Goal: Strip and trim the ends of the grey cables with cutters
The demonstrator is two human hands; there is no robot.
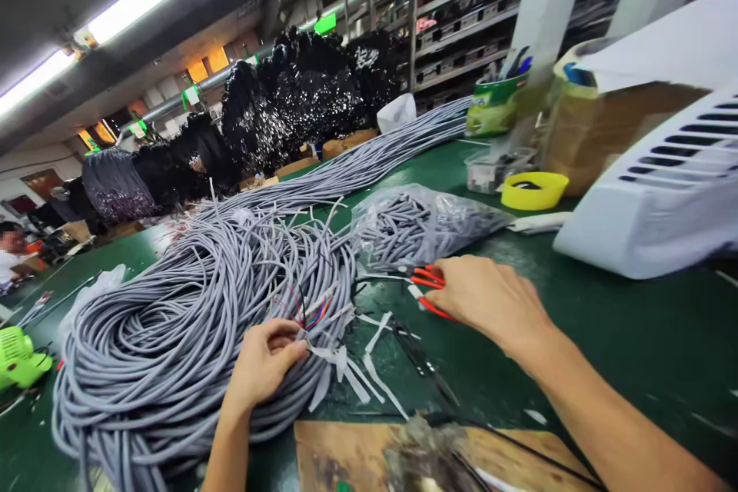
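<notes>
My left hand (270, 360) is closed in a pinch at the right side of a big coil of grey cable (190, 307). It grips a grey cable's stripped end, where thin coloured wires (319, 313) and white strips fan out. My fingers partly hide this end. Further right, my right hand (490, 296) is closed around the red handles of scissors (427, 278) that lie low over the green table, their blades pointing left. White strips (369, 361) of torn wrapping lie between my hands. Just beyond the scissors is a clear plastic bag (423, 227) of short grey cable pieces.
A black slim tool (423, 361) lies on the table, with a stained wooden board (346, 457) at the front edge. A white vented housing (651, 192), yellow tape roll (534, 191) and green tin (499, 104) stand right. A small green fan (20, 357) is left.
</notes>
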